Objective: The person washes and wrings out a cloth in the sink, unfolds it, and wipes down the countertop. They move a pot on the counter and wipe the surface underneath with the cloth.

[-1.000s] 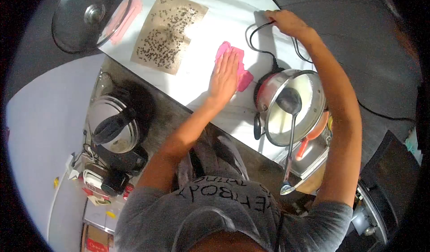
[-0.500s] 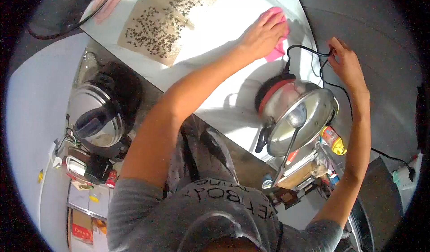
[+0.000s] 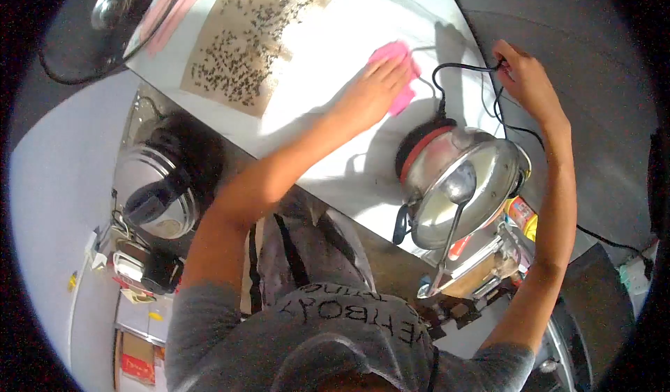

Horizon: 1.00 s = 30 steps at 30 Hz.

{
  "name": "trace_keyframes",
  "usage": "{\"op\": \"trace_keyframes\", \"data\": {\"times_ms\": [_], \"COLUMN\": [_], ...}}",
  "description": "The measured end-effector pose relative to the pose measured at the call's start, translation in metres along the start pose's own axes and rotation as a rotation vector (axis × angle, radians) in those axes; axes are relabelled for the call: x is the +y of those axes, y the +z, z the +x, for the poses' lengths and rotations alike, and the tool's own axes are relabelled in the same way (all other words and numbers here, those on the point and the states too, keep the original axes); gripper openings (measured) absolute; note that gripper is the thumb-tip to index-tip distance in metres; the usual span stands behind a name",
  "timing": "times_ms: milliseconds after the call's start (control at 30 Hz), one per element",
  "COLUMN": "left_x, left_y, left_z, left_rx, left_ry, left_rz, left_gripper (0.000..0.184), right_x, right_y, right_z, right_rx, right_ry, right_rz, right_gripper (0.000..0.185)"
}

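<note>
My left hand (image 3: 370, 99) presses a pink cloth (image 3: 403, 102) against the white tabletop (image 3: 335, 50), fingers laid over it. At the table's far right edge, my right hand (image 3: 523, 78) is closed around a black power cord (image 3: 460, 66), lifting part of it. The cord runs down to the red-and-black base (image 3: 417, 148) of a steel pot (image 3: 429, 217). A metal ladle (image 3: 458, 183) rests in the pot, its handle sticking out over the rim toward me. Between my hands and the pot lies bare tabletop in strong light.
A brown sheet covered with dark specks (image 3: 244, 57) lies at the table's upper left, beside a pink strip (image 3: 174, 8). Left of the table stands a large lidded cooker (image 3: 160, 190). A yellow-capped container (image 3: 520, 214) is right of the pot.
My left hand has slid the pink cloth left and toward me across the tabletop. My right hand, still on the cord, has shifted slightly left and up. The view has also moved a little.
</note>
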State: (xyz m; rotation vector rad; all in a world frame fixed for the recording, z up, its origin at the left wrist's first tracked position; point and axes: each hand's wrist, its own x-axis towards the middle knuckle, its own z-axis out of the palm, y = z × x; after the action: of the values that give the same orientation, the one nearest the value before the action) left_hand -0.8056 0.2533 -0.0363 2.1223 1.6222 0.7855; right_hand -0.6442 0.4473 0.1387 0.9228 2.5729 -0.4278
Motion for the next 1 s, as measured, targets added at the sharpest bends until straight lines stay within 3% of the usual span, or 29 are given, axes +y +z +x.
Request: {"op": "trace_keyframes", "data": {"times_ms": [167,333,467,600,700,733,800,867,1000], "left_x": [0.020,-0.002,-0.014,-0.007,-0.009,-0.016,-0.030,-0.048,-0.063], "left_y": [-0.015,0.003,0.032,0.046,0.059,0.061,0.062,0.045,0.015], "left_z": [-0.040,0.018,0.097,0.137,0.143,0.148,0.157,0.169,0.146], "left_rx": [-0.193,-0.107,-0.005,0.040,0.032,0.033,0.114,0.040,0.223], "left_ry": [0.041,0.311,0.529,0.542,0.262,0.263,0.070,-0.078,-0.131], "left_rz": [0.044,0.170,-0.036,0.139,0.116,0.125,0.322,0.425,0.355], "left_gripper": [0.049,0.046,0.038,0.038,0.041,0.041,0.044,0.045,0.044], "right_x": [-0.001,0.005,0.004,0.002,-0.005,-0.003,-0.003,-0.002,0.003], "right_y": [-0.002,-0.001,-0.006,-0.005,-0.008,-0.005,0.000,0.001,0.012], "right_z": [0.001,-0.012,-0.017,-0.020,-0.016,-0.015,-0.013,-0.012,-0.001], "right_rx": [0.036,0.046,0.041,0.012,0.001,-0.004,-0.006,0.018,0.035], "right_ry": [-0.046,-0.017,-0.002,0.057,0.068,0.072,0.073,0.010,0.009], "right_rz": [0.021,0.028,0.032,0.040,0.030,0.006,-0.014,-0.036,-0.041], "right_gripper": [0.021,0.022,0.023,0.023,0.024,0.025,0.025,0.024,0.023]}}
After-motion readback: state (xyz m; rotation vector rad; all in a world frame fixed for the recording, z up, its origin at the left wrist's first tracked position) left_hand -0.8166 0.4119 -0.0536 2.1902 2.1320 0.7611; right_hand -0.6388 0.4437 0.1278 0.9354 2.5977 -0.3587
